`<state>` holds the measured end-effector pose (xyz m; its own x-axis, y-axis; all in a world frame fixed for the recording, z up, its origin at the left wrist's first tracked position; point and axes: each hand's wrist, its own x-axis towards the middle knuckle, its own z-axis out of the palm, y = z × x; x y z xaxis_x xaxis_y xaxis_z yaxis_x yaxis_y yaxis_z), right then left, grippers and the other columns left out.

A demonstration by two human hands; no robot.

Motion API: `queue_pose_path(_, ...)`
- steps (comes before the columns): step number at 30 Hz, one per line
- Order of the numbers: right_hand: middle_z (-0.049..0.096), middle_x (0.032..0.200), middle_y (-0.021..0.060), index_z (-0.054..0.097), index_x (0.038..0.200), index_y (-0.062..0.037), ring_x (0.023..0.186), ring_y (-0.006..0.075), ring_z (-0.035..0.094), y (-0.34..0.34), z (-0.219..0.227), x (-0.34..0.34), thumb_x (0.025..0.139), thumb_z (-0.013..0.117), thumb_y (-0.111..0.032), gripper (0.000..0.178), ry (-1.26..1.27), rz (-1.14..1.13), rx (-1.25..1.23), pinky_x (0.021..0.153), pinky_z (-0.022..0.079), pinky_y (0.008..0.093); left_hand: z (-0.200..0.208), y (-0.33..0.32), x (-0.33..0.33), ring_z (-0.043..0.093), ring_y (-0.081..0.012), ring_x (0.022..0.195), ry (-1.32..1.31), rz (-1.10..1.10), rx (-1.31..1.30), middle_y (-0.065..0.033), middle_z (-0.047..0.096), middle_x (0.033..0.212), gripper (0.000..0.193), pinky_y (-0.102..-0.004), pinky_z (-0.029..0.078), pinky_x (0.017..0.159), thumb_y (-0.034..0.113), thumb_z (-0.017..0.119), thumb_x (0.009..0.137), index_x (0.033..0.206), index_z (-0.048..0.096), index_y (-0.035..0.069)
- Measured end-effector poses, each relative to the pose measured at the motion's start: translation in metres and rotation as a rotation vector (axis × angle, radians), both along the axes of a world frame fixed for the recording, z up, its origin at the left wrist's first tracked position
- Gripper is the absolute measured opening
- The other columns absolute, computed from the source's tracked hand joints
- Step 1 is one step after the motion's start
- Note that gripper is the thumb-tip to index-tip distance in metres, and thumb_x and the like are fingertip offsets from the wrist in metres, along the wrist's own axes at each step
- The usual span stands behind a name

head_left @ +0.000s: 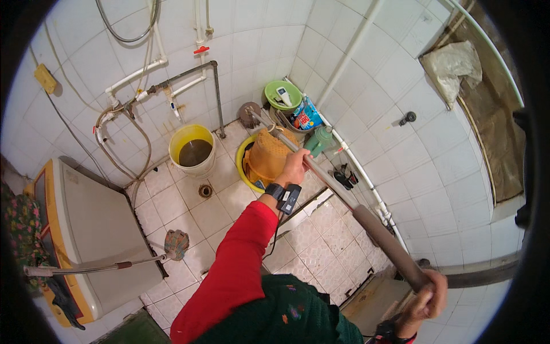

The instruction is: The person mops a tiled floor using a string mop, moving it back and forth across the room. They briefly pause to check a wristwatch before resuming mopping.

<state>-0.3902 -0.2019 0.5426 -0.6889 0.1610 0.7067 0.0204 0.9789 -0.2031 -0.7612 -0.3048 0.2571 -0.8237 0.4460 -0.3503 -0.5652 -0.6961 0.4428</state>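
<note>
A long-handled mop (334, 186) slants across the room, with a grey metal pole and a brown sleeve toward its near end. Its round brownish head (249, 114) is by the far corner, partly hard to make out. My left hand (294, 166) is closed around the pole about midway, above an orange perforated basket (268, 155). At lower right, my right hand (428, 295) grips the end of the brown sleeve. Under the orange basket lies a yellow basin (241, 166), mostly hidden by it.
A bucket (193, 164) of murky water stands near a floor drain (205, 190). Green basin (282, 94), blue packet (306, 116), green jug (318, 141) and dark brushes (344, 176) line the right wall. At left are a white-and-yellow appliance (103, 235) and another mop (176, 244). Pipes (177, 86) run along the wall.
</note>
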Motion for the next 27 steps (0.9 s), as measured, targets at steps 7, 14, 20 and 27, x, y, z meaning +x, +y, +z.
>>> queue_pose_path(7,0.06,0.071,0.0129,0.06,0.088,-0.0035,0.057,0.0272,0.059,-0.037,-0.072,-0.204,0.075,0.063,-0.004,0.014,-0.208,0.217,-0.029,0.049,0.046,0.034,-0.017,0.025,-0.019,0.055,-0.0183,0.07,-0.257,0.101,0.227,-0.006,0.056,0.073,0.01,-0.0291,0.048,0.068,0.012,0.058,0.081,0.079,0.053,0.003)
queue_pose_path(14,0.06,0.067,0.0111,0.06,0.088,-0.005,0.05,0.0268,0.059,-0.041,-0.077,-0.225,0.076,0.066,-0.011,0.015,-0.351,0.192,0.035,0.042,0.046,0.0337,-0.005,0.03,-0.017,0.049,-0.0147,0.06,-0.233,0.192,0.337,-0.0034,0.051,0.069,0.009,-0.0273,0.046,0.059,0.01,0.056,0.08,0.075,0.05,0.006)
queue_pose_path(20,0.058,0.063,0.012,0.059,0.087,-0.0034,0.044,0.0265,0.057,-0.063,-0.116,-0.258,0.076,0.065,-0.013,0.015,-0.376,0.156,0.104,0.039,0.045,0.0348,-0.047,0.015,-0.056,0.049,-0.0141,0.059,-0.091,-0.005,0.159,-0.0024,0.048,0.064,0.014,-0.0261,0.044,0.057,0.014,0.053,0.082,0.07,0.048,0.007)
queue_pose_path(27,0.061,0.066,0.0163,0.062,0.085,-0.0049,0.053,0.0317,0.06,-0.028,-0.108,-0.283,0.079,0.061,-0.013,0.01,-0.327,0.141,0.002,0.045,0.047,0.0388,-0.071,0.051,-0.109,0.052,-0.0184,0.06,-0.078,0.154,-0.047,-0.006,0.049,0.064,0.007,-0.0296,0.045,0.056,0.007,0.056,0.077,0.073,0.051,0.005)
